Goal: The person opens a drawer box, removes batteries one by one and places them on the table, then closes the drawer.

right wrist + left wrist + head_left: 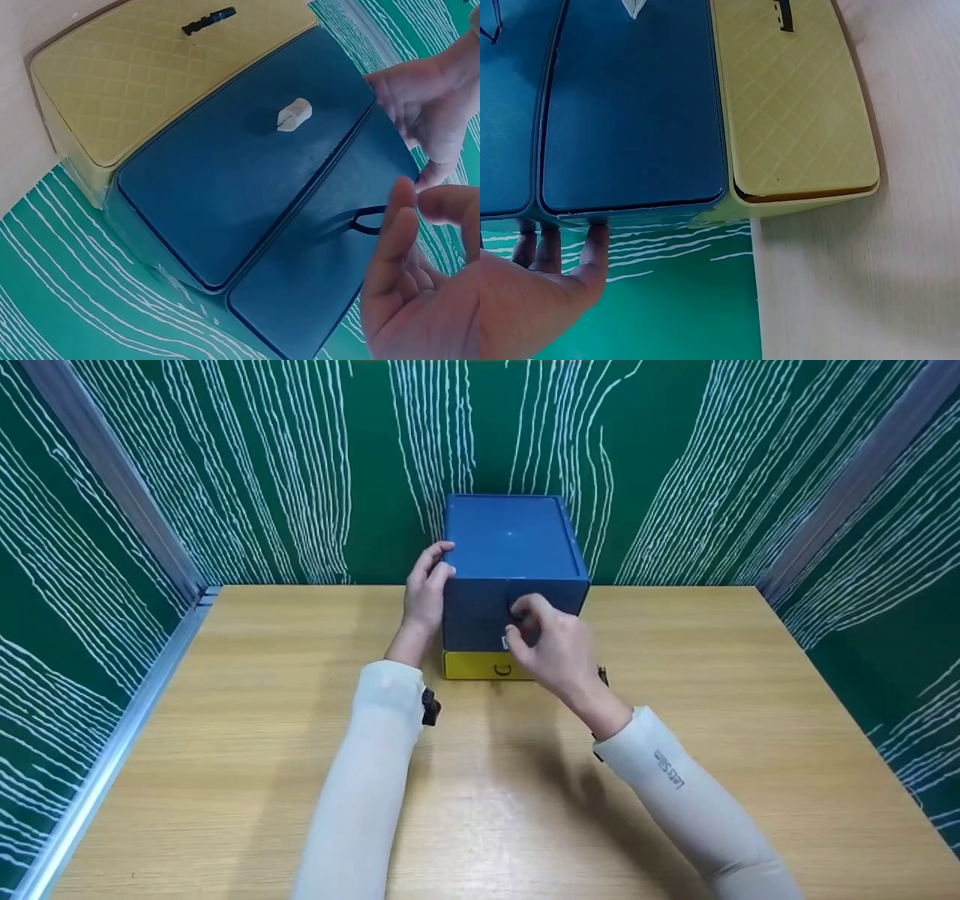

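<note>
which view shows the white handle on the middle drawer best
The right wrist view: the white handle shows whole and uncovered on the middle drawer. Left wrist cuts it off at the top edge; head shows only a small white bit beside the right hand.

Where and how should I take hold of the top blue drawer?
By its dark loop handle, from the front, where the right hand is. The loop stands out from the flat front of the top blue drawer, so a curled finger can probably hook it. The left hand rests against the left side of the drawer stack.
</note>
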`<state>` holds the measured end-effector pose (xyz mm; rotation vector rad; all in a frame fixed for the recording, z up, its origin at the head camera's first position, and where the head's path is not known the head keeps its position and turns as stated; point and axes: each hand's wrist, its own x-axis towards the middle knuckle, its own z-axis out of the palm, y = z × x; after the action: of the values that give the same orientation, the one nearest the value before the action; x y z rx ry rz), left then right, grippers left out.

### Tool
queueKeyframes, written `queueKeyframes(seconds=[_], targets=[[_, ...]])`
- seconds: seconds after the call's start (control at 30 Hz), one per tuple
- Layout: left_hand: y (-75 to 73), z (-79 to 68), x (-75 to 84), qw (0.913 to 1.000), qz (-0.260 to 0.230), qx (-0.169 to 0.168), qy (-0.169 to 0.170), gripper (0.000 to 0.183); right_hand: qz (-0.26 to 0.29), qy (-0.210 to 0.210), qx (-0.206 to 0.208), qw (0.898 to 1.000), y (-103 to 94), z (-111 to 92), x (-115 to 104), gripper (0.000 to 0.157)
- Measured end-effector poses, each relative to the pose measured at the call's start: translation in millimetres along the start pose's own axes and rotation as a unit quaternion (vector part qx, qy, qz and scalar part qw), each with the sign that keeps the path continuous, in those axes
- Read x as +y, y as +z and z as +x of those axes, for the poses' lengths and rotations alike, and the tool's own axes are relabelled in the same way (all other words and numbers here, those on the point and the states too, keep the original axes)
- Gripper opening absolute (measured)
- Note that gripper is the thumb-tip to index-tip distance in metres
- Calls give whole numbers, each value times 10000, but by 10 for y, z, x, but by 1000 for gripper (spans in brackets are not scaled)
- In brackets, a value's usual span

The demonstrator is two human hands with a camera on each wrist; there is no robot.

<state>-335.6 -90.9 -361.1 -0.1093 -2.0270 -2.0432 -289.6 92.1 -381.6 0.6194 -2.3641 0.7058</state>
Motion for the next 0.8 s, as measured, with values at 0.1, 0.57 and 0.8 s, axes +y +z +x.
queueKeyframes(seconds=[0.1,0.57,0.8], targets=[[9,-44,71,10000,15,-21,14,37,83,-71,-171,9998,18,-47,16,12],[-3,-50,54,9998,10,-40,218,37,-561,568,-912,9926,276,-176,220,13],[-16,-34,44,9999,21,-36,149,36,-810,795,-984,9887,355,-167,265,23]])
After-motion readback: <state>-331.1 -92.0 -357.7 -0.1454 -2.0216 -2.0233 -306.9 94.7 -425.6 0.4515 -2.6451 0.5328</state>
